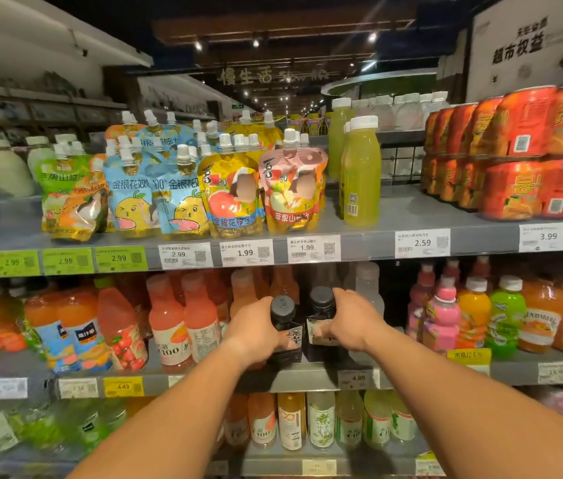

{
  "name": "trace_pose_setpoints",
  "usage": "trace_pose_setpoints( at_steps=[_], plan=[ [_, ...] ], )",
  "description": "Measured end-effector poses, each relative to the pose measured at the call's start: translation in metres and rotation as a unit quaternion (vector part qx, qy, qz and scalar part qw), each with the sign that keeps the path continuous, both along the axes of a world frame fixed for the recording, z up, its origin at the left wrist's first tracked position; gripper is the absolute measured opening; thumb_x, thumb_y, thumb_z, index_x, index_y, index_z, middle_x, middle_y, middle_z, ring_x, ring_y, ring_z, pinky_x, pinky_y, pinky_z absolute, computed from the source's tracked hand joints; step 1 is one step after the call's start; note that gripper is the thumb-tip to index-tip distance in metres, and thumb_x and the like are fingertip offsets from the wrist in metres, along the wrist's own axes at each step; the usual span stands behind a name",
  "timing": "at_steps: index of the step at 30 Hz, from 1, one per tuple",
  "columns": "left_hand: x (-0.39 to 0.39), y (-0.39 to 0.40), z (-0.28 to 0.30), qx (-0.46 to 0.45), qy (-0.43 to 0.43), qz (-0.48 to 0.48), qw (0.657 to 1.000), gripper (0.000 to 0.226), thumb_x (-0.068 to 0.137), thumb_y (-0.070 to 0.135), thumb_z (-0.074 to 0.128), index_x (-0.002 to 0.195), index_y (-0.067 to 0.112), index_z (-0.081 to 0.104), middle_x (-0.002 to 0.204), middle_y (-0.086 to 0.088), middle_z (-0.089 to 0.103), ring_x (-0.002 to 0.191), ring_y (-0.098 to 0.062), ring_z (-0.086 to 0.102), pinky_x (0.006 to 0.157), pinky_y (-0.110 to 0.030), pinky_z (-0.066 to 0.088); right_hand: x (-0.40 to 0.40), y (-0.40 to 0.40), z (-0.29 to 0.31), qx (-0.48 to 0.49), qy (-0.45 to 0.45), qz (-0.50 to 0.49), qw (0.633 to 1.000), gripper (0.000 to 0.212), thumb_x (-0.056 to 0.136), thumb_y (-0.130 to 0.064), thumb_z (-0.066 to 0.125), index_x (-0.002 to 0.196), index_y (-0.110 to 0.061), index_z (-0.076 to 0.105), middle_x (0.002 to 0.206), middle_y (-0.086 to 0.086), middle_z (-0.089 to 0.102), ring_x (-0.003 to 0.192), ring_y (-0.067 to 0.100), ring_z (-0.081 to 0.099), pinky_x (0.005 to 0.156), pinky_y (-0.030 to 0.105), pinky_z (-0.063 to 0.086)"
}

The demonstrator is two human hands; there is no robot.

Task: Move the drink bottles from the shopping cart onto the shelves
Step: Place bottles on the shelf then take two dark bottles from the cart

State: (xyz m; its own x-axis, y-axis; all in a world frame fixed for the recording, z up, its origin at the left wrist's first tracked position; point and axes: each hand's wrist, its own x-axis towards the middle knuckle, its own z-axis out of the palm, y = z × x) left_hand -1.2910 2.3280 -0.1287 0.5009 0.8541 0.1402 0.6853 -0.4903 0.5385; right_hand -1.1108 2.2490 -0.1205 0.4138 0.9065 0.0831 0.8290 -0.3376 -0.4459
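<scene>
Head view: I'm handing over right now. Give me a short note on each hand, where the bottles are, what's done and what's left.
Left hand grips the left dark bottle around its body.
Right hand grips the right dark bottle the same way.
Both bottles stand upright, side by side at the front of the middle shelf, between the pink juice bottles and a clear bottle.
Done: these two have reached the shelf.
Left: let go of both. The shopping cart is out of view, so I cannot tell how many bottles remain.
</scene>
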Motion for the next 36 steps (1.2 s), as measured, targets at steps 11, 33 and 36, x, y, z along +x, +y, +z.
trace_pose_setpoints(
  at_steps=[11, 33, 36],
  plan=[
    [-0.103, -0.017, 0.070, 0.002, -0.077, -0.030, 0.997, 0.054, 0.060, 0.037, 0.088, 0.108, 0.025, 0.068, 0.103, 0.011, 0.072, 0.097, -0.011, 0.066, 0.092, -0.034, 0.052, -0.062, -0.021, 0.064, 0.067, 0.015, 0.146, 0.987, 0.065, 0.075, -0.052, 0.074, 0.126, -0.027, 0.044, 0.125, 0.002, 0.062, 0.110, 0.024, 0.058, 0.092, 0.042, 0.049],
    [-0.705, -0.119, 0.016, -0.023, -0.153, 0.381, 0.912, 0.057, 0.044, 0.043, 0.087, 0.095, 0.027, 0.069, 0.084, 0.016, 0.074, 0.081, -0.003, 0.068, 0.075, -0.021, 0.053, -0.657, 0.051, 0.014, 0.048, 0.139, 0.517, 0.843, 0.064, 0.074, -0.047, 0.080, 0.129, -0.029, 0.053, 0.121, -0.008, 0.064, 0.109, 0.016, 0.059, 0.085, 0.026, 0.043],
    [-0.764, -0.120, 0.008, -0.010, -0.150, 0.418, 0.896, 0.068, 0.046, 0.039, 0.089, 0.108, 0.019, 0.070, 0.096, 0.005, 0.075, 0.091, -0.015, 0.070, 0.089, -0.037, 0.055, -0.730, 0.068, 0.006, 0.041, 0.121, 0.555, 0.822, 0.064, 0.076, -0.048, 0.078, 0.130, -0.026, 0.052, 0.125, -0.004, 0.064, 0.112, 0.019, 0.059, 0.086, 0.026, 0.045]
  ],
)
